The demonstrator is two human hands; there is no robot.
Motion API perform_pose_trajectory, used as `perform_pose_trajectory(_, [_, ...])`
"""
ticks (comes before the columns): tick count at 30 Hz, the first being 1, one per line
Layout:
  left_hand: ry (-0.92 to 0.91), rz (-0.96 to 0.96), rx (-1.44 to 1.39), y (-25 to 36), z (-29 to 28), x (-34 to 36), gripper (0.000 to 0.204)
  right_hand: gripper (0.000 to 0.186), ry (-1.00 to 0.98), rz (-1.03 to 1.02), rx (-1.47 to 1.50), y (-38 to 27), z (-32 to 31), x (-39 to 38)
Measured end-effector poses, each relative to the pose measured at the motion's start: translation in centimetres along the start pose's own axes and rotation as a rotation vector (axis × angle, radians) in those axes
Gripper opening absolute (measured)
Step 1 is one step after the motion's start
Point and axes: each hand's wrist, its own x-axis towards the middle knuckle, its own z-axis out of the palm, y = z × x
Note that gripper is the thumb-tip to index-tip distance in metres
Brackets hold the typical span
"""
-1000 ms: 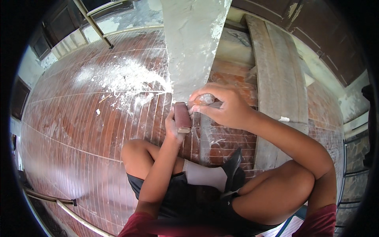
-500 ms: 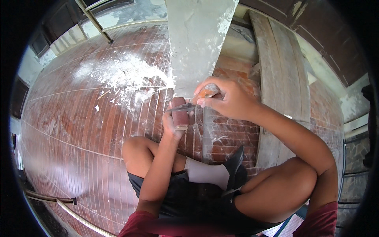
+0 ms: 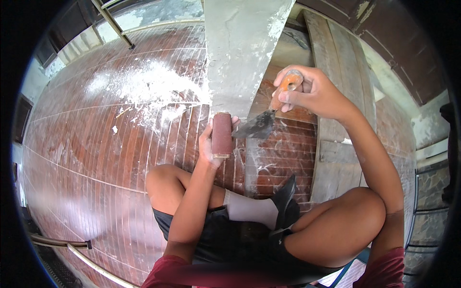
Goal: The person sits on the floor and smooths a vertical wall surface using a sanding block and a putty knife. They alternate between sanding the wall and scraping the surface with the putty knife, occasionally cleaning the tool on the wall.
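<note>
My left hand (image 3: 210, 146) grips a block (image 3: 222, 134) wrapped in reddish-brown sandpaper, held upright below the grey plastered column (image 3: 242, 43). My right hand (image 3: 309, 96) is closed on the orange wooden handle of a putty knife (image 3: 254, 126), raised to the right of the block. The knife's dark, smeared blade points down and left, its tip close to the block's right side; I cannot tell if they touch. My crossed legs and dark shoe (image 3: 283, 201) are below both hands.
White powder and flakes (image 3: 149, 89) lie on the dusty red striped floor (image 3: 96, 168) left of the column. Weathered planks (image 3: 336, 57) lie to the right. A metal frame (image 3: 113, 21) stands at the upper left, rails (image 3: 96, 266) at the lower left, and dark doors (image 3: 379, 48) at the upper right.
My right hand has moved up and right. The putty knife's blade, across the block half a second ago, now sits to its right. My left hand has risen slightly with the block.
</note>
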Motion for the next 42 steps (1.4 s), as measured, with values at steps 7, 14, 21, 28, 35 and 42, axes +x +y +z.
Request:
perform_pose_trajectory(7, [-0.033,-0.037,0.017,-0.7,0.3,-0.5,0.046,0.024,0.052,-0.042,0.067,1.7,1.9,1.1])
perform_pose_trajectory(14, [-0.031,-0.024,0.086,-1.5,-1.2,0.2,0.039,0.024,0.102,-0.161,0.090,3.5,5.0,2.1])
perform_pose_trajectory(21, [0.058,0.022,-0.007,-0.2,-1.7,0.1,0.040,0.024,0.034,-0.114,-0.060,2.9,4.1,2.0])
perform_pose_trajectory(28, [0.130,-0.014,0.188,-2.1,-0.4,-0.1,0.042,0.025,0.082,-0.266,-0.064,3.2,5.0,2.1])
perform_pose_trajectory(35, [0.015,0.062,0.079,-0.6,-0.8,-0.2,0.039,0.026,0.082,-0.220,-0.128,3.6,4.5,1.8])
perform_pose_trajectory(42, [0.202,0.050,0.212,-1.2,-0.4,0.0,0.040,0.027,0.109,-0.253,-0.119,3.8,5.4,1.8])
